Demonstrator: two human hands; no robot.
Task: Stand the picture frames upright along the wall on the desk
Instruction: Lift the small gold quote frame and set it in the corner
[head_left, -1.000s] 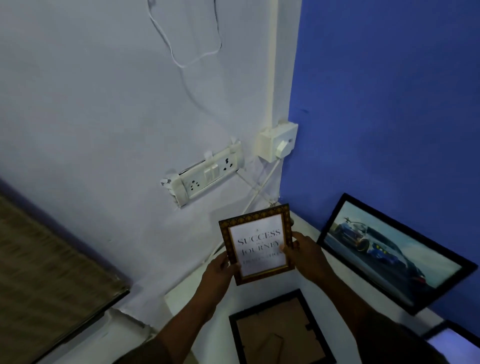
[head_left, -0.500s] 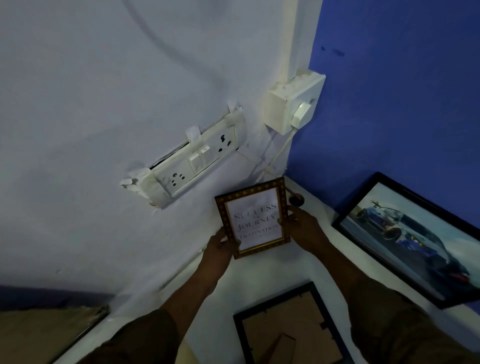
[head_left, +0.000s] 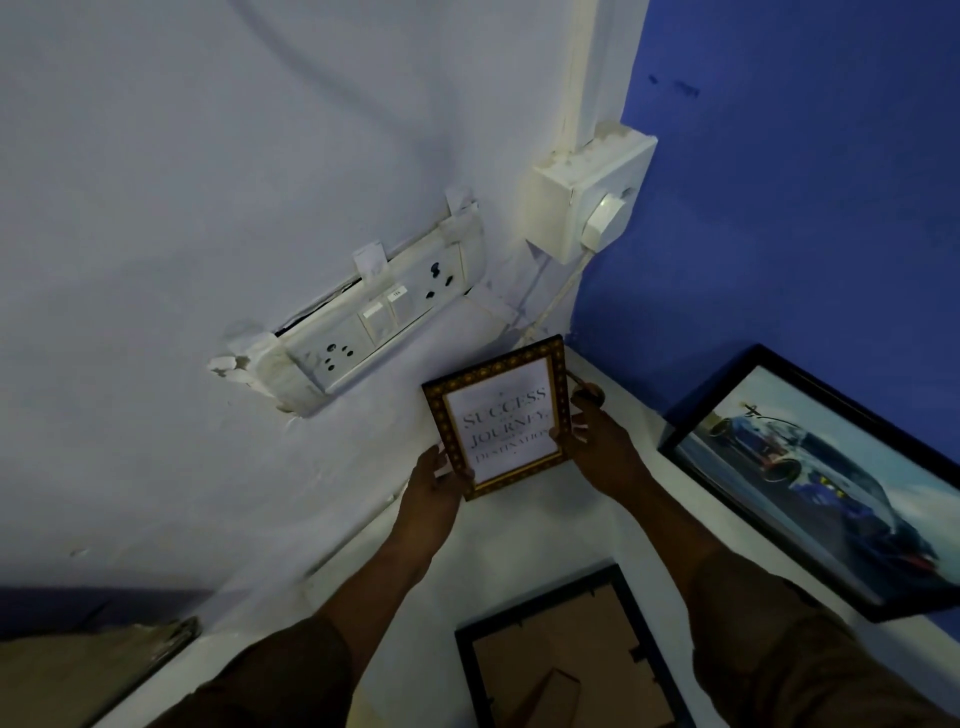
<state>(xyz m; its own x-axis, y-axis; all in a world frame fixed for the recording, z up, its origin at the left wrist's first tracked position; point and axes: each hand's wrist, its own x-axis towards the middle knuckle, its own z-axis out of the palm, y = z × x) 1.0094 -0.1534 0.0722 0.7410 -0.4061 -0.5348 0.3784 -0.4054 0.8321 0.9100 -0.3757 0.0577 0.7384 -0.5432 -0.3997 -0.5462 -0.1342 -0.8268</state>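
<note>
A small gold-patterned frame (head_left: 501, 418) with the words "Success, Journey, Destination" stands nearly upright in the desk's far corner, close to the white wall. My left hand (head_left: 434, 491) grips its lower left edge and my right hand (head_left: 602, 447) grips its right edge. A large black frame with a blue car picture (head_left: 826, 478) leans upright against the blue wall at the right. Another black frame (head_left: 561, 654) lies face down on the white desk (head_left: 519, 530) near me, its brown backing up.
A loose socket and switch plate (head_left: 374, 322) juts from the white wall just left of the small frame. A white switch box (head_left: 587, 192) with a cable sits in the corner above it. A brown board (head_left: 88, 670) lies at lower left.
Both hands have carried the small frame forward and down into the corner, closer to the wall. My view has moved nearer to the corner.
</note>
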